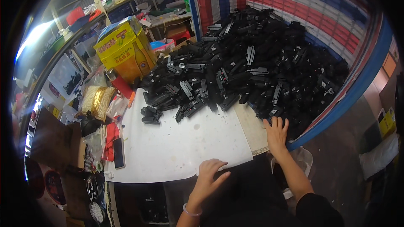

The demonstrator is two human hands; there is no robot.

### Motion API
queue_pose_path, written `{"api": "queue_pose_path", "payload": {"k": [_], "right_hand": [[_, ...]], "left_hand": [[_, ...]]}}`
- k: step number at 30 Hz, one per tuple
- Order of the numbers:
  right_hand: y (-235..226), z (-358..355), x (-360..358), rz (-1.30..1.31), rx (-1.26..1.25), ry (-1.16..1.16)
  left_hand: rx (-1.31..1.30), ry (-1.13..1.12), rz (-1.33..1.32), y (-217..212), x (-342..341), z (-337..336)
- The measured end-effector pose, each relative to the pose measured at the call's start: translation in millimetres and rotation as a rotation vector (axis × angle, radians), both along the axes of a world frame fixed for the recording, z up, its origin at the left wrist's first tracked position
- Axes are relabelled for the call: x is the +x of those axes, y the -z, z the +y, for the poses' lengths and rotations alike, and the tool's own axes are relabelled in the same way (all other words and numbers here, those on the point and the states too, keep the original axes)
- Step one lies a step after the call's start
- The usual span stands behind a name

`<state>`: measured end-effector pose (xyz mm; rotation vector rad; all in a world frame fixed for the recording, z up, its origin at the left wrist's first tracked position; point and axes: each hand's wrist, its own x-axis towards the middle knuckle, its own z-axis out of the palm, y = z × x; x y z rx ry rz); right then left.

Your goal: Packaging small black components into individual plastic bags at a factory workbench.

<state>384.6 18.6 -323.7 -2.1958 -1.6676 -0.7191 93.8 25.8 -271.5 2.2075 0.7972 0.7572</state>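
A large heap of black plastic, pistol-shaped pieces point(219, 75) covers the far side and right of the work table. My right hand point(276, 136) is at the heap's near right edge, fingers stretched out and apart. Its fingertips reach the lowest pieces; I cannot tell whether they touch them. Over the front edge of the white sheet point(181, 143) hovers my left hand point(210, 174), thumb and fingers apart, holding nothing. A light bracelet circles that wrist. One small piece point(151, 115) lies on the sheet at the heap's left end.
A dark phone point(119, 153) lies at the sheet's left edge, beside red cloth point(110, 141). Farther back stand a red flask point(119, 83), a roll of pale cord point(97, 102) and a yellow carton point(125, 52). A striped sheet wall with a blue rim point(336, 120) bounds the right.
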Motion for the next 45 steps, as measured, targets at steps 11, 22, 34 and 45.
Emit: {"api": "queue_pose_path", "payload": {"k": [11,22,34,45], "right_hand": [[-50,-31,-28,0.667,0.35,-0.449],[-9,-72,-71,1.433,0.227,-0.757],[-27,-71,-100,1.798,0.158,-0.525],[-18,-77,-110,1.667,0.057,-0.58]], "left_hand": [[-0.285,-0.067,-0.136,29,2,-1],[-0.834,-0.153,-0.513,24,16,-8],[-0.637,-0.202,-0.572,30,9,-17],[-0.752,-0.19,-0.525,28,-6,-19]]}}
